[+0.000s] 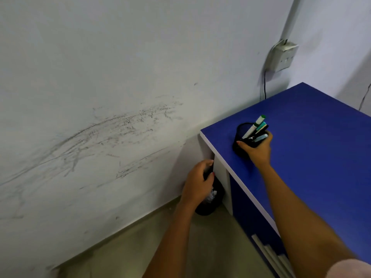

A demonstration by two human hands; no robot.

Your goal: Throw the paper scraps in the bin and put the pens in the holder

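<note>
Blue-topped desk (313,137) occupies the 3 to 5 o'clock part of the view; scuffed white wall (100,87) fills everything from 9 to 12 o'clock.

Right hand (258,149): on the desk top near its 9 o'clock corner, fingers (268,136) wrapped around the black mesh holder (242,135). Thumb lies across the holder's near rim. Grip closed on the holder.

Pens (255,128): several stand in the holder, leaning toward 1 o'clock. One white barrel with a green cap (262,118) sticks out highest; others look teal and dark. Exact count cannot be told.

Left hand (197,182): down beside the desk's white side panel (220,177), fingers curled over the rim of the black bin (210,203). Grip closed on the bin's edge.

Bin stands on the floor (140,247), tucked between wall and desk side. Crumpled white paper scraps (211,195) are visible inside it, just below the left hand.

Wall socket (282,57) at 1 o'clock, with a cable (264,85) dropping behind the desk.
</note>
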